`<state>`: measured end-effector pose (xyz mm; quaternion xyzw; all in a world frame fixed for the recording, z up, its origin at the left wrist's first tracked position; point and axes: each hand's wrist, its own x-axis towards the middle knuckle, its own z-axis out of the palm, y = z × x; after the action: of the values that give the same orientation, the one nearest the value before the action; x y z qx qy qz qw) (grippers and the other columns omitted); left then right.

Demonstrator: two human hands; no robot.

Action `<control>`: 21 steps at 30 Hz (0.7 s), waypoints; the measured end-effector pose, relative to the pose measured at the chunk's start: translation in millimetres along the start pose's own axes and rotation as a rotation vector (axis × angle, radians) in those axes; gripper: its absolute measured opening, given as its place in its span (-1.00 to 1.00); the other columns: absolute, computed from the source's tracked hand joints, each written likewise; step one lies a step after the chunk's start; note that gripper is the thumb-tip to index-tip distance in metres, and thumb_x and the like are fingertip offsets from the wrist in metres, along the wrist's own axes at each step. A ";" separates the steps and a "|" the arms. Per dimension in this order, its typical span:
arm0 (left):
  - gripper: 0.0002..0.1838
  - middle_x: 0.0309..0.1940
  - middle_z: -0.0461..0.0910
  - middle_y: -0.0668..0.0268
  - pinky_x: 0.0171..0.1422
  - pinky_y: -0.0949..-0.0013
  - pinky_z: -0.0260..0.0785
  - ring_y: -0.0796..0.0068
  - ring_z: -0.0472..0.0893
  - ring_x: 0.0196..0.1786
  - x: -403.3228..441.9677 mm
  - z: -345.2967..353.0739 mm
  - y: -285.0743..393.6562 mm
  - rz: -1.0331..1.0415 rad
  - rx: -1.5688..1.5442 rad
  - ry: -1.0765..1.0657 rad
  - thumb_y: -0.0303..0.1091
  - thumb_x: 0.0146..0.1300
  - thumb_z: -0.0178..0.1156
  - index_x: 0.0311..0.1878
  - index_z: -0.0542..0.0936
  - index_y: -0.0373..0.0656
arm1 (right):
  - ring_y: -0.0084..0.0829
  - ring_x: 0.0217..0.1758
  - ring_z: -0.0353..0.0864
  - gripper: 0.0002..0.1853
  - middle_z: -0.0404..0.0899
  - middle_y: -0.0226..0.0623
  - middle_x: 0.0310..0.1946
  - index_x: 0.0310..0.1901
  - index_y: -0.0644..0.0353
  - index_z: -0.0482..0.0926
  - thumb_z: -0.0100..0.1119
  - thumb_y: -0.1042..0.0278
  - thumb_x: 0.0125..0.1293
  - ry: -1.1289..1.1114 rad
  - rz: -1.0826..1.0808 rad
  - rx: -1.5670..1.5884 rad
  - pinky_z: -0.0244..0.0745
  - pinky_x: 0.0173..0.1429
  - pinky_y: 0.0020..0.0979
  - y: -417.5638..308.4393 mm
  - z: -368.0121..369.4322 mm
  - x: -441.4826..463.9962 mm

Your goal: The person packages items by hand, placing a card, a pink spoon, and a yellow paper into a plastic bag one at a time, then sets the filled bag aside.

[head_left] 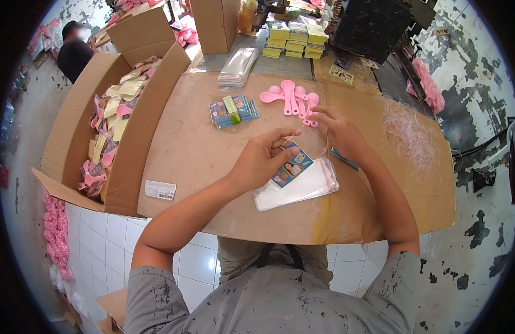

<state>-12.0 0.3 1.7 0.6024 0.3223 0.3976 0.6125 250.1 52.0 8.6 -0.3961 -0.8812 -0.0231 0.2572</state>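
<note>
My left hand [263,158] is closed on a blue printed card [293,165], pinched between thumb and fingers. A thin pale edge or strand shows near its fingertips; I cannot make out which. Under the card lies a stack of clear plastic bags [304,190]. My right hand [343,133] is curved with thumb and fingers apart, its fingertips beside or touching the nearest of several pink measuring spoons [291,97]. Another blue card [345,158] lies partly hidden below my right hand. A bundle of blue cards [233,111] with a yellow-green piece on top sits left of the spoons.
A large carton [129,172] of packed pink spoons stands at the left. More clear bags [238,68] and yellow-edged card stacks [293,36] are at the back. Shredded strands [410,136] lie on the cardboard tabletop [190,167] at right. Another person [75,53] is at far left.
</note>
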 end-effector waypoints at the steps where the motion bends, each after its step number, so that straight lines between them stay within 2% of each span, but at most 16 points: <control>1: -0.56 -0.13 0.77 0.27 -0.10 0.57 0.57 0.70 0.70 -0.13 2.0 -2.1 -3.6 0.011 -0.009 0.000 -0.48 0.53 0.23 0.42 0.47 -0.28 | -0.06 0.19 0.64 -0.69 0.66 -0.11 0.13 0.09 0.19 0.67 0.23 0.57 0.32 -0.039 0.031 0.034 0.54 0.30 -0.14 7.4 4.6 0.7; 3: -0.58 -0.15 0.77 0.29 -0.15 0.60 0.55 0.73 0.69 -0.16 4.9 -6.3 -4.6 0.032 -0.024 0.004 -0.45 0.55 0.22 0.41 0.48 -0.27 | -0.04 0.18 0.63 -0.69 0.66 -0.12 0.11 0.06 0.19 0.66 0.21 0.60 0.28 -0.115 0.091 0.107 0.53 0.31 -0.12 14.7 10.0 4.2; 6: -0.63 -0.18 0.74 0.33 -0.16 0.55 0.51 0.74 0.65 -0.15 1.8 -8.4 6.2 -0.054 -0.002 0.021 -0.45 0.53 0.24 0.33 0.53 -0.31 | -0.08 0.16 0.64 -0.74 0.66 -0.14 0.07 0.02 0.23 0.63 0.22 0.58 0.29 -0.096 0.104 0.062 0.54 0.29 -0.16 16.2 6.4 3.1; 9: -0.61 -0.19 0.76 0.34 -0.23 0.61 0.51 0.78 0.66 -0.23 5.2 -10.4 -3.4 -0.030 0.022 -0.003 -0.38 0.58 0.20 0.38 0.50 -0.24 | -0.09 0.13 0.65 -0.79 0.65 -0.14 0.04 -0.01 0.25 0.61 0.22 0.57 0.33 -0.062 0.023 0.009 0.55 0.28 -0.16 23.1 6.6 -5.2; 12: -0.60 -0.18 0.76 0.34 -0.21 0.60 0.53 0.76 0.67 -0.23 7.1 -11.9 -6.7 -0.025 -0.010 -0.021 -0.38 0.57 0.22 0.38 0.50 -0.25 | -0.19 0.10 0.67 -0.89 0.65 -0.17 0.00 -0.04 0.27 0.57 0.16 0.57 0.45 0.002 0.232 0.237 0.57 0.25 -0.20 12.6 -10.3 -13.6; 15: -0.58 -0.18 0.76 0.35 -0.15 0.59 0.56 0.75 0.68 -0.20 8.9 -13.1 -4.8 -0.027 -0.107 -0.016 -0.36 0.55 0.24 0.38 0.49 -0.27 | -0.32 0.07 0.66 -0.95 0.63 -0.21 -0.03 -0.10 0.23 0.51 0.06 0.58 0.54 0.132 0.285 0.914 0.58 0.20 -0.25 -3.2 -26.5 -21.4; 18: -0.54 -0.15 0.78 0.31 -0.07 0.57 0.58 0.73 0.70 -0.15 7.3 -14.7 -0.1 -0.072 -0.116 -0.084 -0.35 0.53 0.28 0.39 0.48 -0.29 | -0.41 0.04 0.63 -0.91 0.61 -0.21 -0.04 -0.11 0.16 0.44 0.00 0.59 0.57 0.126 0.154 1.335 0.57 0.18 -0.28 -12.4 -42.8 -28.2; 21: -0.54 -0.11 0.79 0.29 -0.07 0.58 0.57 0.74 0.70 -0.13 3.8 -10.3 12.3 -0.113 -0.081 -0.140 -0.33 0.52 0.29 0.38 0.50 -0.30 | -0.41 0.01 0.63 -0.88 0.61 -0.18 -0.04 -0.12 0.09 0.39 -0.01 0.59 0.56 0.170 0.167 1.400 0.57 0.17 -0.29 -17.0 -40.7 -31.9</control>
<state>-20.4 8.1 13.5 0.5843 0.2958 0.3318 0.6790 273.3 8.5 31.5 -0.2009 -0.6326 0.5375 0.5202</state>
